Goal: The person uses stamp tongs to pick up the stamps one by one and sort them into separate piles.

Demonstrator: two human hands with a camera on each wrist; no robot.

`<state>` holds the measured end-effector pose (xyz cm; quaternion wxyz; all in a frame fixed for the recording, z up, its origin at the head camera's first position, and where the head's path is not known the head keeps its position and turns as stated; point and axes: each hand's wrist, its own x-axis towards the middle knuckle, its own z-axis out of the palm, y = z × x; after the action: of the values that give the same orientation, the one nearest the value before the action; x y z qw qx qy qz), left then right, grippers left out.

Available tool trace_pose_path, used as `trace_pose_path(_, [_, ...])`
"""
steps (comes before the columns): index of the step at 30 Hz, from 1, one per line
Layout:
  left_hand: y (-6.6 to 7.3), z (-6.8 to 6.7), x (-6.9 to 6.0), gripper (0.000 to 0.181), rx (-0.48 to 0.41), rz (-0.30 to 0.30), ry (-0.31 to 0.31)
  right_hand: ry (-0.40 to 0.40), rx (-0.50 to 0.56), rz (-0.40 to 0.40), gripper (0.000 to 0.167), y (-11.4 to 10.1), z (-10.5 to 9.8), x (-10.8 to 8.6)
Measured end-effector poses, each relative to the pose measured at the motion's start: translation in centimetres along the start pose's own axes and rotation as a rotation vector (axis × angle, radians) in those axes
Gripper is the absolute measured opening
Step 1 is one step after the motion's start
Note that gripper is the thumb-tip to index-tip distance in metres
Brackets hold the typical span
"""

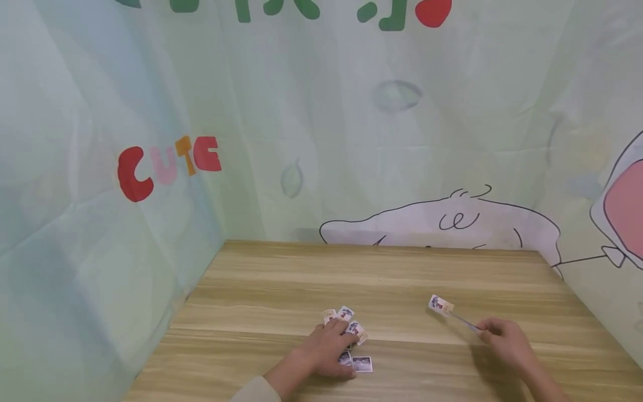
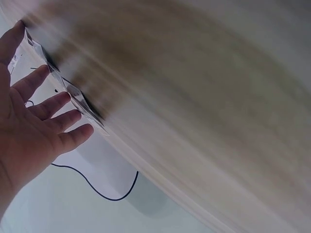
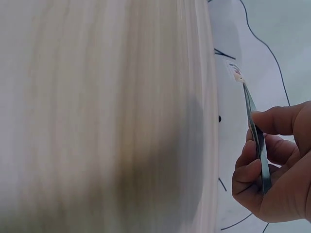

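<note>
My right hand grips metal tweezers, whose tips pinch a small postage stamp with a white perforated-looking edge and a coloured picture. In the right wrist view the thumb and curled fingers surround the tweezers, with the stamp at their far end, above the table. Spread over a loose cluster of several stamps, my left hand touches them with fairly straight fingers. One colourful stamp and a dark purplish stamp stick out beside it; others are partly hidden underneath. The left wrist view shows stamps along the fingertips.
Both hands are over a wood-grain table. A pale printed cloth hangs behind it and along both sides, bearing coloured lettering and a drawn cartoon figure.
</note>
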<state>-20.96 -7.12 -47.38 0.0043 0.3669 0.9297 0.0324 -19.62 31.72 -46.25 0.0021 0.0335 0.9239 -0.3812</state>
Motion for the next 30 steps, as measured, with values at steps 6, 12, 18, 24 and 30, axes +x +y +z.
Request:
trace_pose_path(6, [0.0, 0.0, 0.1, 0.067, 0.018, 0.001, -0.002, -0.002, 0.003, 0.058, 0.023, 0.7, -0.9, 0.1])
trace_pose_path(12, [0.0, 0.2, 0.1, 0.065, 0.019, 0.022, -0.001, 0.003, 0.001, 0.097, 0.026, 1.6, -1.4, 0.2])
trace_pose_path(18, [0.0, 0.2, 0.1, 0.060, -0.001, 0.032, -0.002, -0.013, 0.012, 0.177, 0.030, 2.3, -1.8, 0.5])
trace_pose_path(24, [0.2, 0.0, 0.0, 0.059, -0.044, 0.007, -0.020, -0.007, 0.034, 0.176, 0.030, 2.6, -2.1, 0.4])
trace_pose_path(30, [0.0, 0.1, 0.0, 0.058, -0.053, 0.020, 0.005, 0.013, 0.029, 0.121, 0.029, 2.8, -2.3, 0.2])
